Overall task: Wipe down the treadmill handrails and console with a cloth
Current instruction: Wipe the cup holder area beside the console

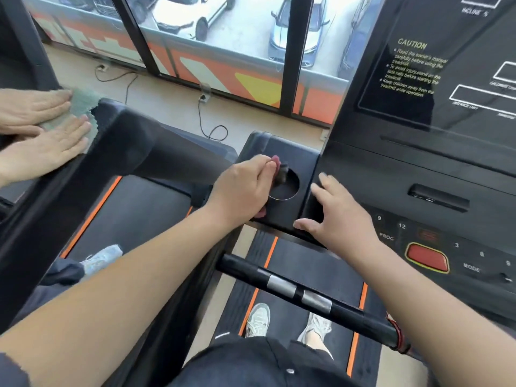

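Nearest, a black handrail (304,296) with two silver grip plates crosses above the treadmill belt (307,269). Beyond it, the right hand (339,219) lies open, palm down, on the console's (418,191) left edge. The left hand (245,188) is clenched around a reddish cloth (276,163), seemingly pressed at the rim of the round cup holder (287,188). Farther left, another person's hands (42,124) press a green cloth (81,104) on the neighbouring treadmill.

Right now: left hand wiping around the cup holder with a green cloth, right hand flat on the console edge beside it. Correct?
Not quite. In the head view the cloth in the left hand is dark red, not green; the green cloth is under another person's hands on the neighbouring treadmill. The rest holds: the left hand is at the cup holder, and the right hand lies flat on the console edge beside it.
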### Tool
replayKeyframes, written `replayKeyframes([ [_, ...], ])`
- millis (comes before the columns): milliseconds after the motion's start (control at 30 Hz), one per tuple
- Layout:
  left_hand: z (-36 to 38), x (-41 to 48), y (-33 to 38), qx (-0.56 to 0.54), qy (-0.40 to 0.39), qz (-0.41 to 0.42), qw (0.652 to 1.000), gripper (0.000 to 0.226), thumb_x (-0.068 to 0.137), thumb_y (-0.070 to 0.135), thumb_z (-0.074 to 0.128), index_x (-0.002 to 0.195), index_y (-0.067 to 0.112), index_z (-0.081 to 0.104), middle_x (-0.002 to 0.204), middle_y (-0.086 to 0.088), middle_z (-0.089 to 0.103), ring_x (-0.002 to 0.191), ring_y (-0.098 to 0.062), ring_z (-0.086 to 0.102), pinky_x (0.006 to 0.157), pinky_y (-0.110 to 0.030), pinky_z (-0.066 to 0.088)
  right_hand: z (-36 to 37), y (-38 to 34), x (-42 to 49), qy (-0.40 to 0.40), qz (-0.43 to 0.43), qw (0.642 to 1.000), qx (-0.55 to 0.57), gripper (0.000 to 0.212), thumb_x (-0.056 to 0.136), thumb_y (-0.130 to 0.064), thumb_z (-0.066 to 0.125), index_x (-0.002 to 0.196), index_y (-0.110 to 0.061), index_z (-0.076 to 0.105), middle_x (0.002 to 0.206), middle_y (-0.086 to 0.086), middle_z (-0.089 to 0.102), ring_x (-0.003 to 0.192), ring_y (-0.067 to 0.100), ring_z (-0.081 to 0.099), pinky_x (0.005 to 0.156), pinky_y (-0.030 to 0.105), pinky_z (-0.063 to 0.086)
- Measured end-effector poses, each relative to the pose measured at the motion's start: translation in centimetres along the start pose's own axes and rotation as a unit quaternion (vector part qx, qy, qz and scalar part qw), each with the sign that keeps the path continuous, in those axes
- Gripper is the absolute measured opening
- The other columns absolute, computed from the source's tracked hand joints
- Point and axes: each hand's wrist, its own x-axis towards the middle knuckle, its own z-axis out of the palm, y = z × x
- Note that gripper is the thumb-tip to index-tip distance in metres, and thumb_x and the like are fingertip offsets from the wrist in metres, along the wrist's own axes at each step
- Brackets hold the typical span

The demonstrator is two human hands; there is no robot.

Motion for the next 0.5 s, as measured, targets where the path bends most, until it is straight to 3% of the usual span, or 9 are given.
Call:
replayKeyframes([
  [67, -0.2, -2.9, -0.4, 0.028, -0.002, 0.016, 0.999, 0.036, 0.108, 0.045, 0.039, 0.094, 0.025, 0.066, 0.077, 0.007, 0.069, 0.074, -0.019, 0.065, 0.069, -0.04, 0.055, 0.7, -0.2, -2.9, 0.085, -0.036, 0.995, 0.037, 0.054, 0.083, -0.045, 0.079, 0.128, -0.017, 0.067, 0.137, -0.001, 0.06, 0.13, 0.019, 0.053, 0.099, 0.038, 0.053],
  [100, 0.4, -5.0, -0.9, 0.055, -0.005, 0.025, 0.998, 0.035, 0.107, 0.044, 0.041, 0.095, 0.026, 0.068, 0.08, 0.007, 0.07, 0.077, -0.018, 0.065, 0.069, -0.038, 0.054, 1.1, -0.3, -4.5, 0.106, -0.045, 0.992, 0.051, 0.036, 0.086, -0.041, 0.078, 0.115, -0.02, 0.073, 0.116, -0.004, 0.067, 0.112, 0.018, 0.062, 0.086, 0.036, 0.056],
  [167, 2.4, -9.6, -2.4, 0.124, -0.048, 0.052, 0.99, 0.032, 0.104, 0.038, 0.042, 0.095, 0.024, 0.07, 0.084, 0.004, 0.07, 0.08, -0.024, 0.064, 0.07, -0.039, 0.052, 2.0, -0.2, -7.3, 0.075, -0.042, 0.994, 0.071, 0.011, 0.091, -0.035, 0.073, 0.096, -0.026, 0.075, 0.088, -0.011, 0.062, 0.088, 0.017, 0.064, 0.072, 0.034, 0.055],
  [200, 3.5, -11.5, -3.4, 0.165, -0.083, 0.08, 0.98, 0.031, 0.103, 0.035, 0.042, 0.092, 0.022, 0.069, 0.08, 0.001, 0.068, 0.077, -0.029, 0.063, 0.069, -0.042, 0.05, 2.4, -0.1, -8.5, 0.032, -0.027, 0.996, 0.082, 0.009, 0.092, -0.035, 0.069, 0.092, -0.028, 0.074, 0.082, -0.012, 0.059, 0.084, 0.017, 0.063, 0.071, 0.036, 0.055],
  [267, 5.1, -13.7, -5.0, 0.216, -0.108, 0.126, 0.962, 0.03, 0.103, 0.031, 0.043, 0.088, 0.019, 0.066, 0.075, -0.001, 0.062, 0.07, -0.031, 0.056, 0.071, -0.043, 0.045, 3.1, 0.4, -10.7, -0.073, 0.016, 0.993, 0.088, 0.019, 0.094, -0.044, 0.062, 0.099, -0.028, 0.071, 0.087, -0.012, 0.061, 0.09, 0.015, 0.062, 0.078, 0.04, 0.055],
  [333, 5.9, -14.0, -4.9, 0.225, -0.084, 0.121, 0.963, 0.026, 0.102, 0.027, 0.047, 0.088, 0.02, 0.067, 0.075, 0.0, 0.063, 0.069, -0.03, 0.054, 0.072, -0.04, 0.042, 3.2, 1.2, -12.5, -0.149, 0.053, 0.986, 0.053, 0.037, 0.091, -0.059, 0.059, 0.112, -0.029, 0.067, 0.101, -0.012, 0.061, 0.104, 0.013, 0.059, 0.085, 0.039, 0.054],
  [400, 6.8, -14.1, -3.9, 0.237, -0.039, 0.091, 0.966, 0.026, 0.1, 0.024, 0.049, 0.083, 0.02, 0.069, 0.072, 0.002, 0.063, 0.066, -0.028, 0.055, 0.067, -0.039, 0.04, 2.8, 1.9, -13.9, -0.172, 0.07, 0.982, 0.021, 0.05, 0.085, -0.069, 0.06, 0.12, -0.033, 0.061, 0.11, -0.014, 0.058, 0.112, 0.011, 0.055, 0.088, 0.037, 0.053],
  [500, 8.5, -14.3, -2.3, 0.224, 0.008, -0.016, 0.974, 0.035, 0.103, 0.028, 0.044, 0.078, 0.019, 0.065, 0.071, 0.0, 0.061, 0.065, -0.031, 0.053, 0.066, -0.042, 0.037, 2.1, 3.2, -15.4, -0.166, 0.094, 0.98, -0.061, 0.06, 0.084, -0.069, 0.061, 0.131, -0.033, 0.053, 0.125, -0.011, 0.054, 0.126, 0.014, 0.049, 0.093, 0.034, 0.05],
])
